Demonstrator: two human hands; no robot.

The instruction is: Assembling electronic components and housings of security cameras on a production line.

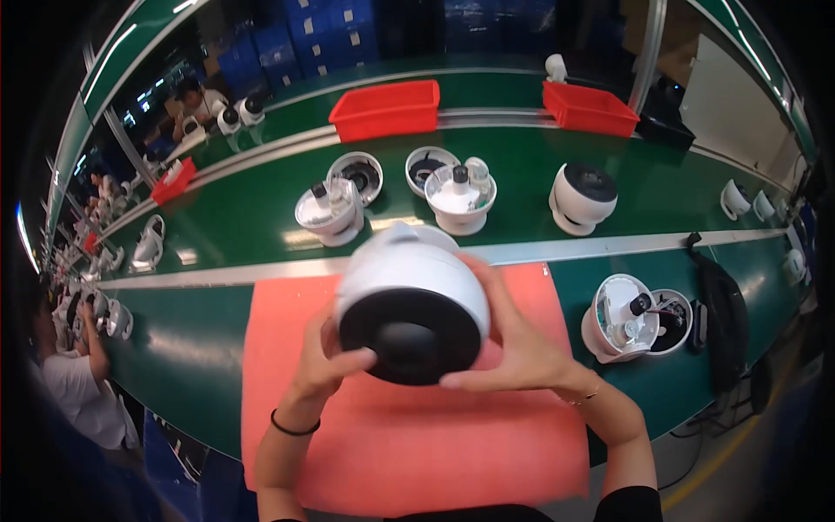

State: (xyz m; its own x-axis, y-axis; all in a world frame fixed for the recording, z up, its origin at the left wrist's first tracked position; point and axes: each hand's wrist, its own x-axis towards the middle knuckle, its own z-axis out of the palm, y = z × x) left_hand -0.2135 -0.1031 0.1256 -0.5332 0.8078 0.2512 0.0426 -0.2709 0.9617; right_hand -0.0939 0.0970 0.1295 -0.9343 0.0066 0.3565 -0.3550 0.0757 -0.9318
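You cradle the white housing (410,304) between left hand (326,361) and right hand (513,348), both grasping, black face toward you, above the pink mat (417,444).

Round white appliance housing (409,300) with a black circular face and a raised dark hub at its centre, tilted so the black face points toward the viewer, slightly blurred, held up over the salmon-pink mat (417,444), clasped on both sides

green bench (209,348) | salmon mat (417,435) | white housings (583,198) | red bins (387,109)
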